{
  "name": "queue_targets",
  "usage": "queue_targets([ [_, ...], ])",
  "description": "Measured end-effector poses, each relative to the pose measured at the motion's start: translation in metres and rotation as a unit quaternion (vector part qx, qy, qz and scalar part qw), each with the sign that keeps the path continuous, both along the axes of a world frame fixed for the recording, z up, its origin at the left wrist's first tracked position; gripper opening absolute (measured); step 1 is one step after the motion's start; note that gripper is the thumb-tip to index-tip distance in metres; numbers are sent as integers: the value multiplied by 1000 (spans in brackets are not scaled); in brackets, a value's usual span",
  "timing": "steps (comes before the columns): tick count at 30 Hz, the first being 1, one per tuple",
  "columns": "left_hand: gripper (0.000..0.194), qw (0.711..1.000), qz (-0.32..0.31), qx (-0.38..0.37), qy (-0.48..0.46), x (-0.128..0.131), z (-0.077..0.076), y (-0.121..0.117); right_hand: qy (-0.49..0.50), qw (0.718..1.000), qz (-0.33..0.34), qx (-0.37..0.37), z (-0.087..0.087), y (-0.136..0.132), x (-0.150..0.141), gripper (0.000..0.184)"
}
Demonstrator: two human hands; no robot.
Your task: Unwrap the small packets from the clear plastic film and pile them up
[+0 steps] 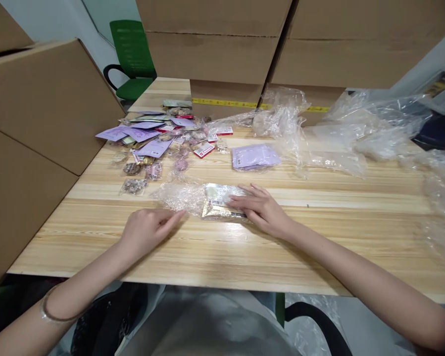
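Clear bag point(181, 197): on the table point(222, 259) between the hands, a gold-and-silver packet point(218, 211) apparently inside its right end.
Right hand point(261, 210): fingers spread, resting on the packet, not closed around it.
Left hand point(148, 230): fingers curled beside the bag; cannot tell if they pinch it.
Purple packets point(254, 156): stacked in clear wrapping.
Small sachet point(133, 186): dark bits inside.
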State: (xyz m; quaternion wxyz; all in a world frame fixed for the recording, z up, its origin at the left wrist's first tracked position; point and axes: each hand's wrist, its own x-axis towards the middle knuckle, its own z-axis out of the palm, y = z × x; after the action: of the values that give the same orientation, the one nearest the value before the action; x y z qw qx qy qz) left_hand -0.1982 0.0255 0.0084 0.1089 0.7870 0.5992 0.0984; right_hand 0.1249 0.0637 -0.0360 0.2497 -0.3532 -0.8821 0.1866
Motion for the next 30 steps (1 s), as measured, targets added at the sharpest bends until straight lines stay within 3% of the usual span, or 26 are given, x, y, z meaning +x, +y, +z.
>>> queue_targets([
  [5,43,992,30,-81,-90,-4,-7,10,-24,998,40,-29,1,-1,11,51],
  [9,37,981,6,-28,-192,19,-7,25,2,998,38,-44,1,2,8,48],
  [13,34,963,-80,16,-257,60,-8,36,42,996,35,-73,-2,6,8,39],
  [17,44,949,-269,55,-158,93,-22,39,115,983,-43,-138,-6,4,6,22],
  [19,48,942,-319,52,-88,99,-29,39,144,971,-124,-146,-7,2,5,16],
  [21,62,940,-335,43,-41,100,-33,40,153,969,-172,-87,-6,1,6,26],
  [23,80,937,-347,31,-15,96,-33,42,112,986,-126,-9,-2,0,10,51],
  [26,74,937,-350,8,4,90,-27,45,-1,1000,19,16,4,-2,18,89],
  [28,68,932,-362,-3,2,86,-24,47,-47,997,58,4,7,-5,21,96],
  [30,69,923,-384,-5,-17,80,-22,48,-72,996,58,7,7,-9,21,90],
])
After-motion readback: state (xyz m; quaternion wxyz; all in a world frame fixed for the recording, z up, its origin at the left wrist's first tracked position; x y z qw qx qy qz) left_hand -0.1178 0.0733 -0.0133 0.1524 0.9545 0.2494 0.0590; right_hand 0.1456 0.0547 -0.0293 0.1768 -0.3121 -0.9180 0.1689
